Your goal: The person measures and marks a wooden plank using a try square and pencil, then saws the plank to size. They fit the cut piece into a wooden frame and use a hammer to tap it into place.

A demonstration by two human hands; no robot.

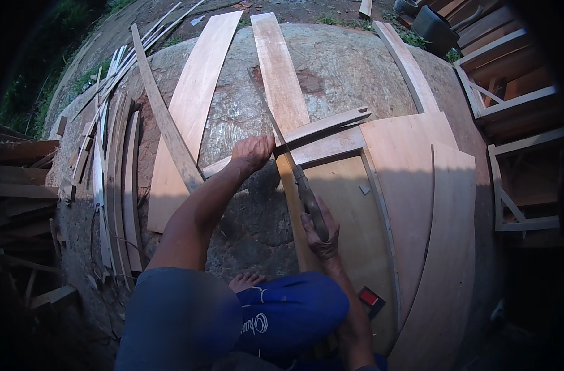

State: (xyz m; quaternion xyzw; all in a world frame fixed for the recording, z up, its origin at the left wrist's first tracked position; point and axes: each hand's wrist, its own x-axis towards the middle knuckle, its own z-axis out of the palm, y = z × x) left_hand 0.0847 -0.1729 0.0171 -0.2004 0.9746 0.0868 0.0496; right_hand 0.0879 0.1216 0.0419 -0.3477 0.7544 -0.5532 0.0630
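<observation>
A handsaw (309, 201) is held by its handle in my right hand (322, 240). Its long thin blade points away and slightly left, lying across a narrow wooden strip (325, 126). Just left of the blade, my left hand (254, 152) is closed around the strip's near-left end. The strip rests on the far end of a wooden frame (386, 222) with a thin panel (337, 210) inside it. Whether the blade has cut into the wood cannot be made out. My bare foot (247, 282) is on the ground below my left arm.
Wide boards (195, 93) and a long strip (164, 111) lie to the left, with stacked battens (115, 191) beyond. Curved-looking panels (443, 216) flank the frame on the right. A small red and black object (370, 297) lies on the panel. Wooden frames (523, 185) stand far right.
</observation>
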